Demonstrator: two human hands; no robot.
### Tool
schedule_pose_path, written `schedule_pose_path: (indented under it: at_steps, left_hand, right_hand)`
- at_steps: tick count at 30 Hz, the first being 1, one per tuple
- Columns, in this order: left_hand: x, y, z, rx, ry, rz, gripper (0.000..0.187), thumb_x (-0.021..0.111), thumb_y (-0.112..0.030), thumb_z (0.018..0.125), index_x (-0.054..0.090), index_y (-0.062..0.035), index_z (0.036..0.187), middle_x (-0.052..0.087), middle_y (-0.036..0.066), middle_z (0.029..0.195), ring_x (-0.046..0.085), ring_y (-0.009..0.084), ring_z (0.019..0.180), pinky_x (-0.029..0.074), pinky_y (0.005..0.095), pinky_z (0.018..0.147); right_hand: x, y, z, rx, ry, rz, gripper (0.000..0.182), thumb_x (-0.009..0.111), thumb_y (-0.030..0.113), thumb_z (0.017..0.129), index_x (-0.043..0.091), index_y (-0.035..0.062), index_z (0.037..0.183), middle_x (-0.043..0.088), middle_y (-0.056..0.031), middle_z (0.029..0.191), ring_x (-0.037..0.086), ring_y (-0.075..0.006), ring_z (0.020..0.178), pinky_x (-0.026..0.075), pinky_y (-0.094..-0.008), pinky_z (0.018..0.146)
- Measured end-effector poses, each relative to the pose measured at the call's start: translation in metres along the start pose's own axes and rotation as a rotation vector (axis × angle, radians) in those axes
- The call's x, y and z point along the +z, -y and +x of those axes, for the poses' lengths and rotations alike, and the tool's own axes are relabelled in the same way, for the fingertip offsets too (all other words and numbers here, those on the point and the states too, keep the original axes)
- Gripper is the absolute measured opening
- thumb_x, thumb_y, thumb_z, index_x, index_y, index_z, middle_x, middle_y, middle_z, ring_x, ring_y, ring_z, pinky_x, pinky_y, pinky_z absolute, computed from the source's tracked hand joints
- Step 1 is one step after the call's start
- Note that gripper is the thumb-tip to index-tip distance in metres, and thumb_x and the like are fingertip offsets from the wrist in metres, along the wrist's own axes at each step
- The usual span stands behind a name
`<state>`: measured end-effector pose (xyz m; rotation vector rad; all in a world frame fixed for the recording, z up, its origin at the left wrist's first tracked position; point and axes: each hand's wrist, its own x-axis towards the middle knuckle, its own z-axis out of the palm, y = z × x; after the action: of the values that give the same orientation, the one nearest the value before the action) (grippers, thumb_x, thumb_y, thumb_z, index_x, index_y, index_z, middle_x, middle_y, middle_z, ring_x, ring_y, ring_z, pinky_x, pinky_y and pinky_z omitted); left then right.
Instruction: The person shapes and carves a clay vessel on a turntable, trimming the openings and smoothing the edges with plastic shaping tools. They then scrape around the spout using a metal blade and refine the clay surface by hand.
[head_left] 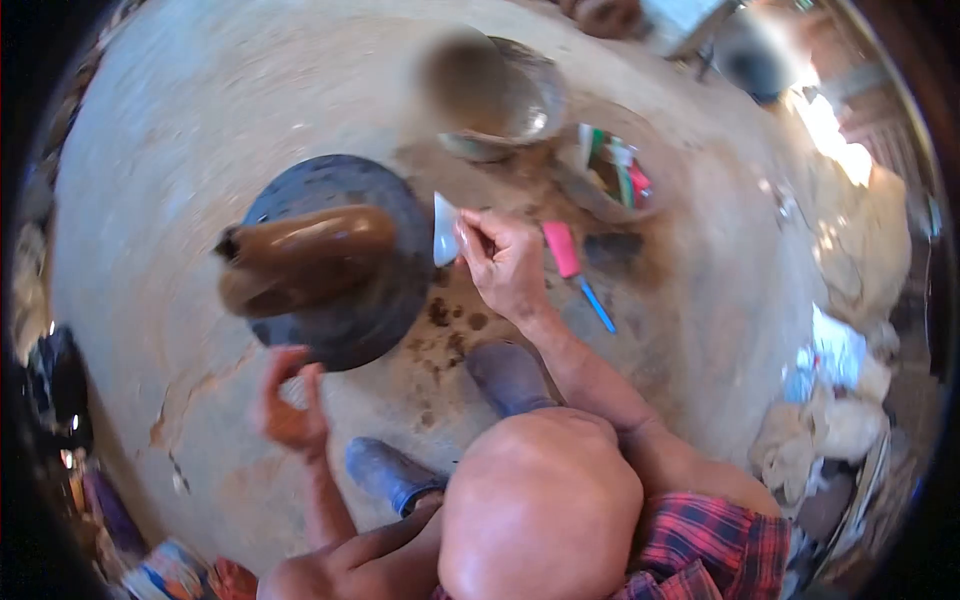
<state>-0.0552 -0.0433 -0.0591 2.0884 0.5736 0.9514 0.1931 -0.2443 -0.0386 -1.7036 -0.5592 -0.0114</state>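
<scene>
My right hand (pixel 505 262) pinches a pale, translucent scraper (pixel 444 232) between thumb and fingers, just past the right edge of a dark round turntable (pixel 405 310). On that turntable lies a wet, shiny brown clay form (pixel 315 250), slightly blurred, with a dark opening or knob at its left end. My left hand (pixel 295 402) is smeared by motion below the turntable's near edge. Its thumb and fingers curve apart with nothing between them, and it does not touch the clay.
A bucket (pixel 548 115), partly blurred, stands beyond the turntable. Beside it a shallow basin (pixel 575 190) holds several colourful items. A pink tool (pixel 561 248) with a blue shaft (pixel 598 305) and a dark block (pixel 613 248) lie to the right. Bags (pixel 835 425) line the right side.
</scene>
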Motion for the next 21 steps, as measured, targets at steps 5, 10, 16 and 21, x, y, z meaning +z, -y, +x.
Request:
schedule_pose_path:
  at_steps: [5, 10, 16, 21]
  left_hand:
    - [-0.008, -0.045, 0.106, 0.207, 0.089, -0.121, 0.111, 0.084, -0.002, 0.085, 0.011, -0.0001, 0.168, 0.049, 0.028, 0.158, 0.042, 0.0352, 0.152, 0.03, 0.0482, 0.127]
    - [-0.009, -0.04, 0.133, 0.126, 0.261, -0.197, 0.109, 0.081, -0.003, 0.09, 0.007, -0.0081, 0.171, 0.054, 0.028, 0.154, 0.048, 0.0353, 0.148, 0.032, 0.046, 0.126]
    - [-0.014, -0.034, 0.14, -0.049, 0.158, -0.2, 0.096, 0.073, 0.003, 0.095, 0.015, -0.0078, 0.17, 0.061, 0.027, 0.146, 0.055, 0.0323, 0.142, 0.038, 0.0435, 0.121]
    - [-0.026, -0.02, 0.144, -0.107, 0.228, -0.156, 0.097, 0.074, -0.001, 0.095, 0.014, -0.0071, 0.171, 0.061, 0.026, 0.147, 0.053, 0.0329, 0.143, 0.037, 0.0442, 0.122]
  right_hand:
    - [-0.08, -0.079, -0.079, 0.13, 0.091, -0.422, 0.029, 0.071, 0.014, 0.097, 0.074, -0.0017, 0.121, 0.074, -0.0167, 0.106, 0.072, -0.0311, 0.093, 0.057, -0.0391, 0.083]
    - [-0.175, -0.109, -0.145, 0.29, -0.08, -0.76, 0.022, 0.072, 0.014, 0.095, 0.076, 0.0014, 0.113, 0.073, -0.0174, 0.11, 0.071, -0.0359, 0.101, 0.057, -0.0449, 0.088]
    - [-0.243, -0.119, -0.158, 0.398, -0.161, -0.871, 0.016, 0.073, 0.012, 0.094, 0.077, 0.002, 0.106, 0.073, -0.0165, 0.107, 0.071, -0.037, 0.1, 0.057, -0.0447, 0.087]
    - [-0.292, -0.139, -0.107, 0.357, -0.325, -0.845, 0.015, 0.073, 0.012, 0.093, 0.077, 0.0022, 0.104, 0.073, -0.0165, 0.104, 0.071, -0.0373, 0.099, 0.057, -0.0452, 0.086]
